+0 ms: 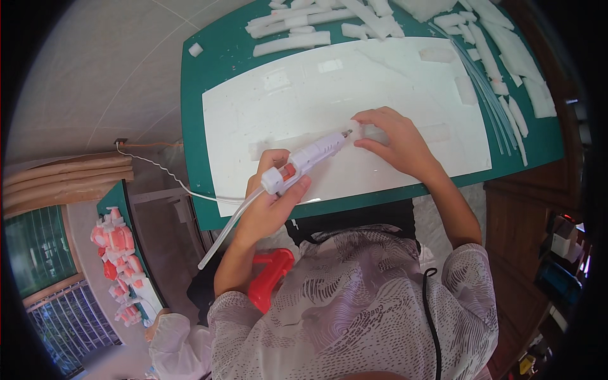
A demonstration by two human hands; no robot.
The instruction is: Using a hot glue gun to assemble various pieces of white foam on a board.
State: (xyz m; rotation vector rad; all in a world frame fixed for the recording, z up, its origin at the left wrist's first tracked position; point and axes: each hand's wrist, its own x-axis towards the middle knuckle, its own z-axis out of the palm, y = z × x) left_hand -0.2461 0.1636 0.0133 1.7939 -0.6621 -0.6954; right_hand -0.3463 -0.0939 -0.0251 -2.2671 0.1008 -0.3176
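My left hand (271, 209) is wrapped round the handle of a white hot glue gun (313, 153) with an orange-red part near its back. A long pale glue stick (229, 233) sticks out of its rear, toward the lower left. The nozzle points up and right, right next to a small white foam piece (355, 130). My right hand (399, 142) pinches that piece between thumb and fingers. Beneath both hands lies a glossy white board (237, 104), with a long pale foam strip (434, 132) across it, partly hidden by the gun and my hands.
White foam pieces (291, 44) are heaped along the far edge of the green table (196, 95). More foam (537, 95) and several thin translucent rods (491, 95) lie at the right. A white cord (164, 170) runs from the left. Beyond, a side table holds pink-and-white pieces (117, 237) near another person's white sleeve (174, 339).
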